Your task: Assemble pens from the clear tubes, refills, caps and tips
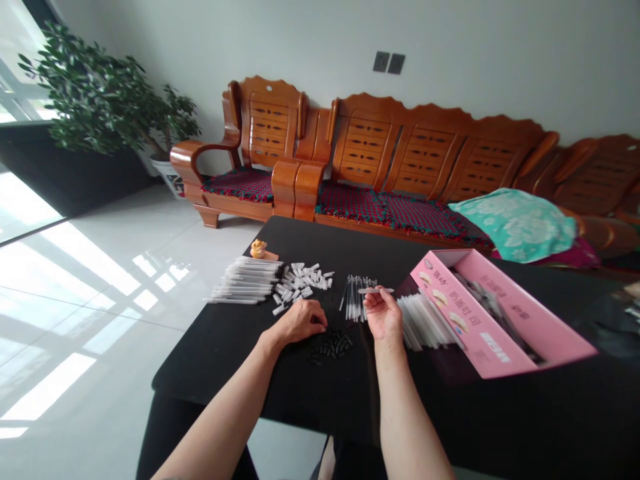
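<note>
My right hand [383, 312] is raised over the black table [300, 400], its fingers pinching a clear pen barrel [376, 291] held level. My left hand [301, 321] rests palm-down on the table, fingers curled, fingertips at a pile of small black pen parts [334, 346]; whether it holds one is hidden. A few thin pen refills [355, 293] lie just beyond my right hand. A row of clear barrels [425, 321] lies to its right.
A stack of finished pens [245, 281] and a heap of white caps [303, 281] lie at the far left of the table, near a small orange figurine [259, 249]. An open pink box [500, 320] sits on the right. Wooden sofas [400, 167] stand behind.
</note>
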The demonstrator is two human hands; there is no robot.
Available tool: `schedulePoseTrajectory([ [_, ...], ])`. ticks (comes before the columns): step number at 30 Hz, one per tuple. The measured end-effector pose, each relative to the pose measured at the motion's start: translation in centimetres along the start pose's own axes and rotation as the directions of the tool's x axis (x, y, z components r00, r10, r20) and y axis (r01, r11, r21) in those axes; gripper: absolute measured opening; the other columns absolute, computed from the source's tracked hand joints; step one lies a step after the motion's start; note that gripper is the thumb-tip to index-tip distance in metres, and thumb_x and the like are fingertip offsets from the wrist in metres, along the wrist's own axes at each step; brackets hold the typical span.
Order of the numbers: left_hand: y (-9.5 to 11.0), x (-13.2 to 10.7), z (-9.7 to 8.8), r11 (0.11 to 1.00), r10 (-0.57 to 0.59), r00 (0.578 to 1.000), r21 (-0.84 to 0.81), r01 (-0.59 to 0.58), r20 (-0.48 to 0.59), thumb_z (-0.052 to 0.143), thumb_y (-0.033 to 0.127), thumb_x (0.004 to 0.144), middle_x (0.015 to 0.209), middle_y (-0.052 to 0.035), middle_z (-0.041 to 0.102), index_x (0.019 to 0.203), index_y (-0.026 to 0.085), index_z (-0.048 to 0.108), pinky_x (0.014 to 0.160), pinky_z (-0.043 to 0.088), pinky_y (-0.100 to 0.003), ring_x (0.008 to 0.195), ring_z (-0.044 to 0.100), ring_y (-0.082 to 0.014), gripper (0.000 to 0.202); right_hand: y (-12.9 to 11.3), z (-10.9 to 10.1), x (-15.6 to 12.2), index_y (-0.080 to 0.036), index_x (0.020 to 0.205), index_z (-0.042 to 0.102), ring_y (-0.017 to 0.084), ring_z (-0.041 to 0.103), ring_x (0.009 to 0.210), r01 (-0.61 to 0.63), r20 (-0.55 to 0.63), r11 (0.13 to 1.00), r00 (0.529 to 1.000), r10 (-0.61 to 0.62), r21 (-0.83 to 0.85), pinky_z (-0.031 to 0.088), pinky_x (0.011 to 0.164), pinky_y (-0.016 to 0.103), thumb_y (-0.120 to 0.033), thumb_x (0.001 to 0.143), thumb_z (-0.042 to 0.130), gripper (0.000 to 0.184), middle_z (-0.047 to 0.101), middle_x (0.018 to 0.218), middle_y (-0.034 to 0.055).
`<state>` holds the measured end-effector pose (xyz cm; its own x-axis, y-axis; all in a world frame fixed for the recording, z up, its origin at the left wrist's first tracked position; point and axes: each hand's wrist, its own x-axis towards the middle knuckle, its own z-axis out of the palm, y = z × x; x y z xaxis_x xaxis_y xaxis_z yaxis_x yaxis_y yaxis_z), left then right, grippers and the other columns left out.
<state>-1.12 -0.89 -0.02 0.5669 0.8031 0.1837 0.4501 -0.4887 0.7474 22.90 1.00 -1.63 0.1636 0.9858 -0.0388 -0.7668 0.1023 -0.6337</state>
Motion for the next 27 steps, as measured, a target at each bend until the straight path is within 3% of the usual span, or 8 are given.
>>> schedulePoseTrajectory([
  [3,0.0,0.2,0.2,0.997,-0.066,0.993,-0.050,0.062,-0.093,0.072,0.015,0.070,0.072,-0.0005,0.065,0.073,0.017,0.073,0.059,0.041,-0.021,0.064,0.056,-0.0108,0.004,0.1,0.2,-0.1,-0.014,0.078,0.072,0.015,0.072,0.059,0.002,0.000,1.000,1.000,-0.002,-0.010,0.060,0.054,0.022,-0.016,0.073,0.069,0.006,0.076,0.070,0.0054],
  [6,0.0,0.6,0.5,0.947,-0.216,0.960,-0.279,0.162,-0.178,0.072,0.023,0.072,0.061,0.0006,0.062,0.076,0.015,0.070,0.053,0.041,-0.020,0.055,0.055,-0.0105,0.009,0.3,0.5,-0.3,-0.015,0.079,0.071,0.016,0.073,0.061,0.010,0.026,0.999,1.000,-0.009,-0.044,0.061,0.056,0.023,-0.016,0.072,0.069,0.007,0.076,0.071,0.0056],
  [9,0.0,0.9,0.9,0.755,-0.321,0.933,-0.639,0.146,-0.165,0.074,0.032,0.072,0.060,-0.0004,0.063,0.079,0.013,0.065,0.053,0.048,-0.022,0.054,0.060,-0.0122,0.022,0.6,1.1,-0.7,-0.015,0.082,0.070,0.018,0.074,0.064,0.010,0.078,0.994,0.997,-0.002,-0.105,0.061,0.058,0.025,-0.017,0.071,0.072,0.011,0.077,0.075,0.0066],
  [12,0.1,1.1,1.1,0.569,-0.332,0.931,-0.820,0.067,-0.154,0.079,0.032,0.069,0.071,-0.0037,0.068,0.081,0.012,0.063,0.063,0.054,-0.025,0.067,0.067,-0.0150,0.028,0.9,1.7,-1.2,-0.016,0.084,0.068,0.019,0.074,0.066,0.003,0.135,0.984,0.991,0.021,-0.181,0.062,0.060,0.028,-0.018,0.071,0.074,0.015,0.077,0.077,0.0069],
  [16,0.1,1.1,1.3,0.489,-0.359,0.920,-0.871,0.040,-0.159,0.080,0.030,0.068,0.077,-0.0052,0.070,0.082,0.011,0.063,0.067,0.055,-0.023,0.075,0.070,-0.0163,0.029,1.1,2.3,-1.6,-0.017,0.084,0.065,0.020,0.074,0.066,-0.003,0.157,0.970,0.987,0.042,-0.244,0.061,0.060,0.029,-0.019,0.071,0.074,0.016,0.077,0.079,0.0077],
  [27,0.4,1.2,1.3,0.479,-0.387,0.904,-0.878,0.028,-0.182,0.081,0.033,0.067,0.071,-0.0050,0.070,0.079,0.012,0.061,0.065,0.056,-0.025,0.070,0.070,-0.0169,0.032,1.2,2.7,-1.9,-0.016,0.085,0.064,0.021,0.074,0.066,-0.005,0.174,0.949,0.983,0.063,-0.315,0.061,0.060,0.029,-0.021,0.073,0.073,0.016,0.076,0.080,0.0089],
])
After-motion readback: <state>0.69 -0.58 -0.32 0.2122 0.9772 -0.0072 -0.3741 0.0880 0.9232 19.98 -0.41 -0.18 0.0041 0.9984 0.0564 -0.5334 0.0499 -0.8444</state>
